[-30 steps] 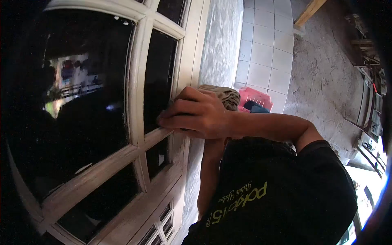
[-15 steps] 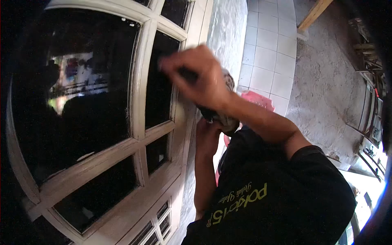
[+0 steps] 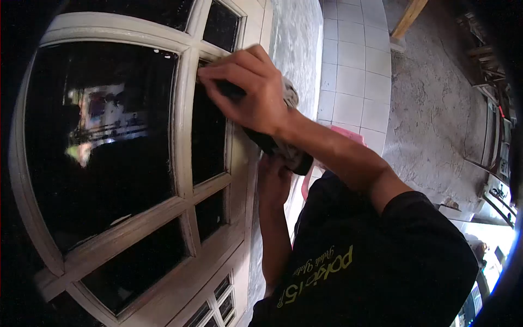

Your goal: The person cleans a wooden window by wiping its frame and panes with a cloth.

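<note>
My right hand (image 3: 248, 87) is raised against the white-framed door (image 3: 185, 120). Its thumb and fingertips are pinched together at the upper edge of a narrow dark glass pane (image 3: 208, 136); whatever they grip is too small or hidden to name. Lower down, close to my body, my left hand (image 3: 274, 177) has its fingers curled in beside a dark and grey patterned fabric (image 3: 297, 158). My right forearm partly covers that fabric, and what the left fingers hold cannot be made out.
A large glass pane (image 3: 103, 141) with reflections fills the door's left part. Beyond my arms are a pale rough wall (image 3: 297, 43), white floor tiles (image 3: 348, 82) and a pink plastic object (image 3: 354, 133). A wooden post (image 3: 408, 19) stands at the upper right, by grey concrete ground (image 3: 430, 109).
My right hand has moved a little left and up to the pane's edge, and is less blurred. My left hand stays low near the patterned fabric. The view has shifted slightly.
</note>
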### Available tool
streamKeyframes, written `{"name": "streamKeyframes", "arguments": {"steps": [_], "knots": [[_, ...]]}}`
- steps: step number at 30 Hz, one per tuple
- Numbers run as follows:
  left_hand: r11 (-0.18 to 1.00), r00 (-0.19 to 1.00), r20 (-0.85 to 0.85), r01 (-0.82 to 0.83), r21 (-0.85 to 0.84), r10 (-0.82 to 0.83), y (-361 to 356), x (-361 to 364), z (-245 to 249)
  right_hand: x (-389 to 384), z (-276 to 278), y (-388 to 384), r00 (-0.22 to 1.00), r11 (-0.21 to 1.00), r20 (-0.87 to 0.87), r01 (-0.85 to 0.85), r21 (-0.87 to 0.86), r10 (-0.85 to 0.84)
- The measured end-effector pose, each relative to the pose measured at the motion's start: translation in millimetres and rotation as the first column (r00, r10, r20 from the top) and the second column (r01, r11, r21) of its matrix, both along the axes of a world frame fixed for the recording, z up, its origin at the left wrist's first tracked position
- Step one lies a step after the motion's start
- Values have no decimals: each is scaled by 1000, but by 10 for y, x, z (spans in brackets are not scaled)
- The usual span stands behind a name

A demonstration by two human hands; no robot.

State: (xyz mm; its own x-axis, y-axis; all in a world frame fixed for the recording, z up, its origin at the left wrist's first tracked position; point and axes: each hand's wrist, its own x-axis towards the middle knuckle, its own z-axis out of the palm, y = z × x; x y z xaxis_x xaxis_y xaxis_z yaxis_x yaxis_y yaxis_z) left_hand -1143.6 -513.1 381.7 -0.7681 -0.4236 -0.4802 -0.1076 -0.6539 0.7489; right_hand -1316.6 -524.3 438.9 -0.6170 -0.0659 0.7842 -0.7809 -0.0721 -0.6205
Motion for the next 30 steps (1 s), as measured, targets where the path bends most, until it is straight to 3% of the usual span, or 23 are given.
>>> {"name": "streamKeyframes", "arguments": {"steps": [2,4,6,7,10,11,12,16,18,20,22,24,25,27,28,30], "knots": [[999,1000,1,-12,-44,12,-80,-26,-18,-64,57,15,998,998,-32,59,-12,-60],[998,988,153,23,-50,-15,-52,-92,25,-68,39,55,997,996,-11,79,30,-79],[988,985,150,103,-114,-85,-31,-23,-31,-37,-25,91,995,989,21,98,107,-101],[970,987,61,159,-184,-150,-10,7,-132,-48,-48,114,993,984,25,110,142,-115],[745,902,313,425,-514,-299,41,50,-55,-13,-158,175,995,990,89,33,139,-46],[931,958,183,265,-250,-223,84,64,-179,13,-165,217,992,984,123,-9,175,-13],[993,991,81,100,63,-105,122,37,-212,41,-165,229,990,982,130,-76,174,54],[963,955,179,253,-88,-235,131,156,-188,356,-214,295,956,948,136,-279,151,259],[948,955,191,260,-181,-226,88,379,-565,588,-233,337,934,928,132,-348,132,331],[765,906,305,414,-493,-293,36,609,-800,725,-156,448,910,890,146,-411,198,388],[164,787,540,599,-783,-298,-31,676,-725,735,-113,513,860,832,157,-510,217,486],[660,880,330,475,-582,-343,123,493,-565,703,-123,531,769,744,156,-639,195,620],[838,921,227,383,-389,-316,190,404,-472,644,-161,520,714,709,158,-699,93,683],[745,892,260,452,-490,-370,176,415,-458,469,-255,487,584,597,132,-795,-107,801],[817,894,294,433,-380,-337,207,329,-328,409,-262,526,443,540,351,-800,-261,825],[894,908,304,369,-255,-289,238,264,-184,309,-300,667,9,478,648,-684,-552,762]]}}
